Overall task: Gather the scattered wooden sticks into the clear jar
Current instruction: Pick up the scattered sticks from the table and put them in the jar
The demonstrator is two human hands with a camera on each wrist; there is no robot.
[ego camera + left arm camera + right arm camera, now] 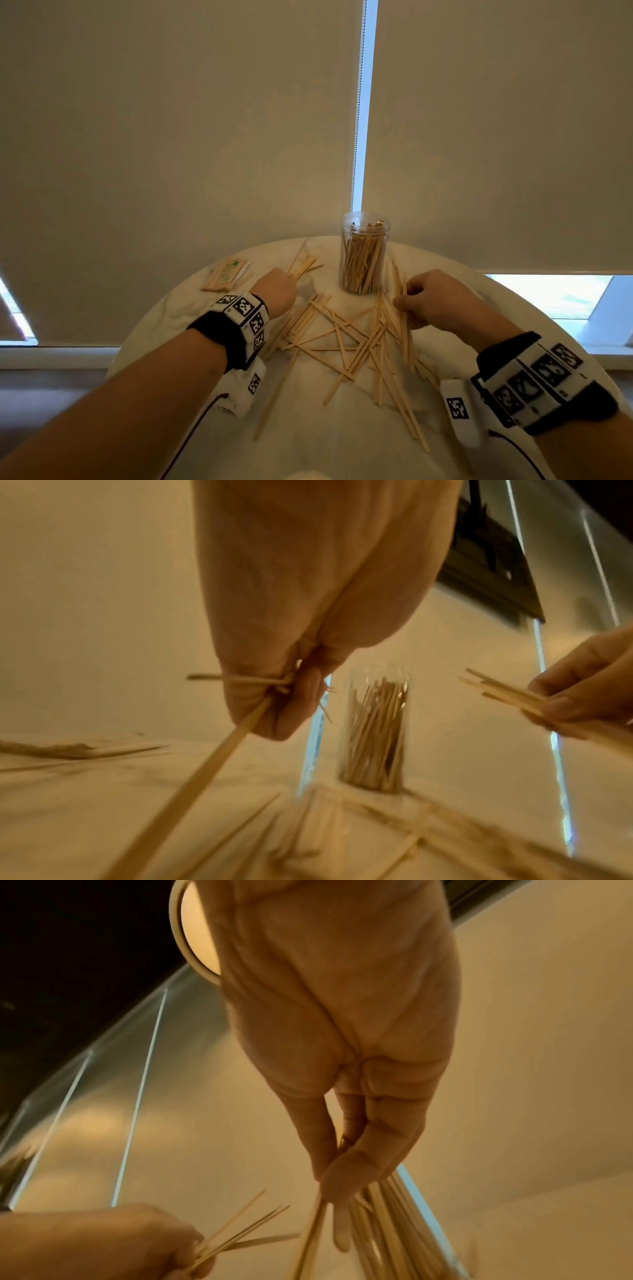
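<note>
The jar [363, 253] on the surface [191, 318] is already well stocked; each of the hands, left hand [276, 292] and right hand [428, 297], grips several sticks, while many sticks [346, 342] remain scattered.
</note>
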